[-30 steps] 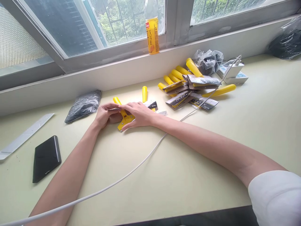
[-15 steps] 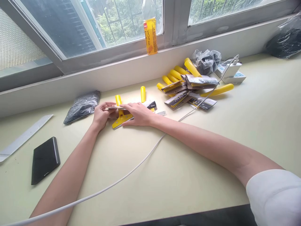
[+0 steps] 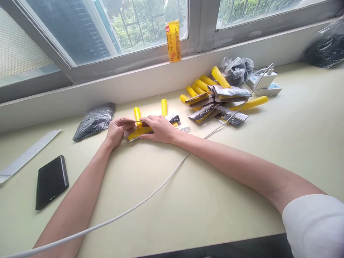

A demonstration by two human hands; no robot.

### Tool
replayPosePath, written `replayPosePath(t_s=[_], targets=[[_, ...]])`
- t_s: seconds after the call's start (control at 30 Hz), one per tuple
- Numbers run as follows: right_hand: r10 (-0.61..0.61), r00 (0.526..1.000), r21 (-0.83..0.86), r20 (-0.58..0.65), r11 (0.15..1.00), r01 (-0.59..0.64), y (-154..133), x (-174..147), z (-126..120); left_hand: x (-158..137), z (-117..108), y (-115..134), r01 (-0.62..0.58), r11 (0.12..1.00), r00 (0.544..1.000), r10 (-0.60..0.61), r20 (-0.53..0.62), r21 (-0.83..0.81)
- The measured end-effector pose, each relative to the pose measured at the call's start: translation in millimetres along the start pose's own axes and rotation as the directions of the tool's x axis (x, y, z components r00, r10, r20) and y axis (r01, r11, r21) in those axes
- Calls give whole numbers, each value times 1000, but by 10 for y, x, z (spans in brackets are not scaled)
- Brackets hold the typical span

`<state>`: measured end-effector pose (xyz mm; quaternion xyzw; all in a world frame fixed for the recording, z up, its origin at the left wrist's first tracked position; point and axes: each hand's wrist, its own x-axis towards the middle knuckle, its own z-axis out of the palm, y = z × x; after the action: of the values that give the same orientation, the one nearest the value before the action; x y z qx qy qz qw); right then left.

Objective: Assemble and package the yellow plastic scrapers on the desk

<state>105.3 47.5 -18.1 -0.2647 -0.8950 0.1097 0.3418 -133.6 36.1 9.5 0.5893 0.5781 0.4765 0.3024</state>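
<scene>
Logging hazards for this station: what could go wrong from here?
1. Cut: the right hand has its thumb beside the silver edge of the yellow scraper; if that edge is sharp, a slip might nick it.
2. Crease: the left hand pinches the thin cardboard sleeve, which could bend under uneven force.
3. Snag: the white cable crosses the left forearm in view and the pile of sleeved scrapers; a tug might shift the pile.

Head view only: looks forward and down over near table (image 3: 188,200), toward window (image 3: 145,25) farther back.
</scene>
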Motion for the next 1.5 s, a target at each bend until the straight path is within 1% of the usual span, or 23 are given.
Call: replayPosePath(t_s=[0.17, 0.43, 0.63, 0.77, 0.87, 1.0, 1.23, 1.37, 1.5], targets=[[10, 1000, -10, -9, 1000, -10, 1, 2, -5, -7, 0, 6, 38, 999, 999, -38, 18, -21], [-2, 1000, -2, -21, 1000, 2, 21, 11, 11, -20, 8, 55, 86, 995, 992, -81, 92, -50], [-10, 1000, 10, -30, 1000, 10, 50, 17, 39, -23, -3, 78, 74, 997, 989, -72, 128, -7], [8, 1000, 4, -22, 1000, -8, 50, 17, 31, -34, -7, 123, 79, 996, 983, -85, 163, 43], [23, 1000, -13, -13, 1000, -24, 40, 16, 18, -37, -17, 149, 106, 993, 977, -112, 180, 46], [50, 998, -61, -29, 997, -52, 21, 12, 2, -35, -41, 163, 147, 988, 966, -155, 209, 53], [72, 997, -94, -37, 993, -75, 11, 10, -8, -20, -69, 165, 189, 981, 952, -194, 235, 47], [76, 995, -106, -58, 991, -81, -1, 7, -27, -10, -95, 178, 238, 970, 932, -240, 270, 43], [92, 994, -119, -66, 988, -99, -23, 0, -54, -6, -131, 192, 249, 968, 921, -242, 305, 16]])
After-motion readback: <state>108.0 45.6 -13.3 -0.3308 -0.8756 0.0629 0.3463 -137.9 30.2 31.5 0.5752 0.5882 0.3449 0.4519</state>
